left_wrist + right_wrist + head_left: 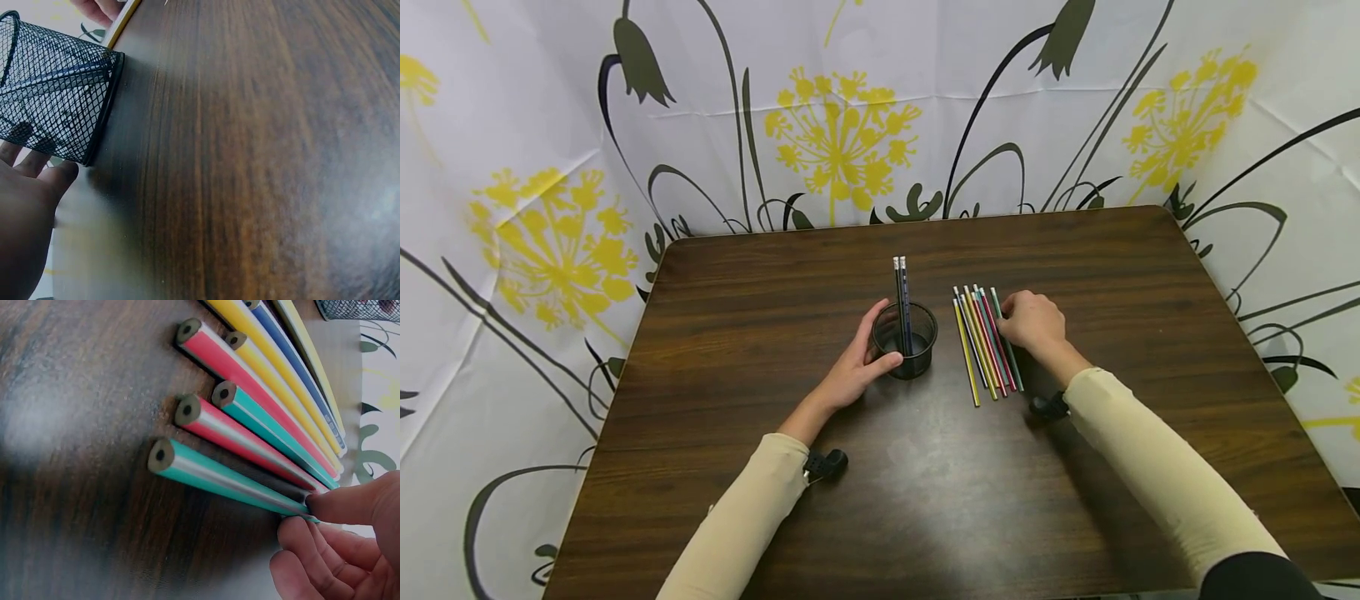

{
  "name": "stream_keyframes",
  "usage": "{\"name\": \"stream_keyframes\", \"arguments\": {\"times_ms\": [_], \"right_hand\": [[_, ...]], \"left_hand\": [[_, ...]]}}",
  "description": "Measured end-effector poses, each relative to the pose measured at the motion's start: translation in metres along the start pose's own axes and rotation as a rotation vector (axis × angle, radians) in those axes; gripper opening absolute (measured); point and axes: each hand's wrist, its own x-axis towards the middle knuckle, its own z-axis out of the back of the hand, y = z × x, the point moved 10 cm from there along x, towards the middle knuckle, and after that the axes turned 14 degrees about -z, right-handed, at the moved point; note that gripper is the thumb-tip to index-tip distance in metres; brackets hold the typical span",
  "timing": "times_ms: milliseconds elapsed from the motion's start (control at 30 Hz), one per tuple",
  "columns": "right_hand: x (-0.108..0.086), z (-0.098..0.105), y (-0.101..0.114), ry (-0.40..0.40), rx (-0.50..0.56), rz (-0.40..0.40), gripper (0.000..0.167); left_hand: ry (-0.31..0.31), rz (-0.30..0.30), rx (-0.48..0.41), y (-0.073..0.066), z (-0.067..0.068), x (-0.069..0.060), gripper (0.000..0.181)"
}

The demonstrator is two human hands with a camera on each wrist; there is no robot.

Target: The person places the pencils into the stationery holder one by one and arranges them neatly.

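My left hand (853,367) grips a black mesh pencil cup (917,365), thumb at its near side and fingers round its left. Two dark pencils (904,287) stand upright in the cup, white erasers up. In the left wrist view, the cup (59,94) stands on the table with the left fingertips against its mesh. My right hand (1034,323) pinches the outermost green pencil (219,478) near its far end, between thumb and fingers. That pencil lies at the right side of a row of yellow, blue, red and green pencils (977,346), their unsharpened ends towards me.
The brown wood-grain table (737,300) reaches back to a white curtain (700,50) with yellow and grey flowers. The row of pencils lies just right of the cup. A black wrist device (826,464) sits by the left sleeve, another (1048,407) by the right.
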Motion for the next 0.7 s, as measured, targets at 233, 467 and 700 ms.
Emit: {"name": "stream_keyframes", "arguments": {"times_ms": [233,467,700], "right_hand": [[-0.001,0.012,-0.006,0.003,0.077,-0.029,0.03],[-0.013,0.052,0.004,-0.093,0.198,0.0,0.03],[-0.041,0.095,0.04,-0.222,0.402,0.132,0.029]], "left_hand": [[0.003,-0.004,-0.001,0.001,0.0,0.0,0.076],[0.002,-0.006,0.005,0.001,0.001,0.0,0.077],[0.001,0.007,-0.005,0.0,-0.001,0.0,0.077]]}}
